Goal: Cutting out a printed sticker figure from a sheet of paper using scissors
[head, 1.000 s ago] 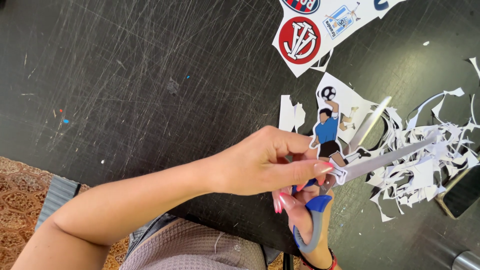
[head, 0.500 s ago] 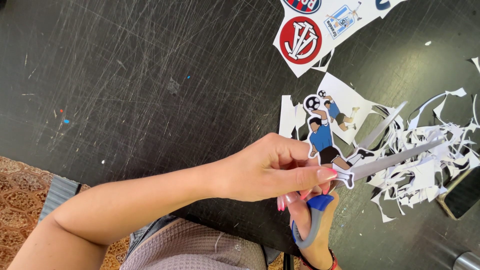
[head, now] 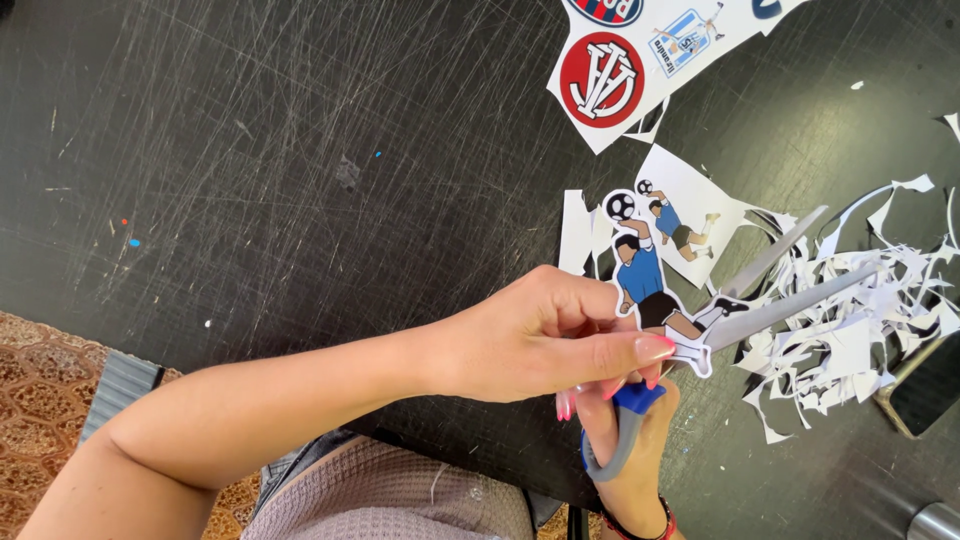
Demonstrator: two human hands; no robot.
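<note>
My left hand (head: 530, 335) is closed in a pinch, thumb and fingertips clamped on the lower edge of the paper cut-out of a footballer in a blue shirt heading a black-and-white ball (head: 645, 280), which I hold up above the scratched black table (head: 300, 150). My right hand (head: 630, 440) sits just nearer me, mostly hidden under the left one, its fingers curled through the blue-and-grey handle loops of the steel-bladed scissors (head: 760, 290). The blades stand parted in a narrow V and run away from me to the right and far side, over the heap of white paper trimmings (head: 850, 340). The cut-out's long axis leans up and to the left, ball at the far end, feet at the near right end, and those feet lie right at the crotch of the blades. So the paper lies left of the scissors, crossing them at a slant.
</note>
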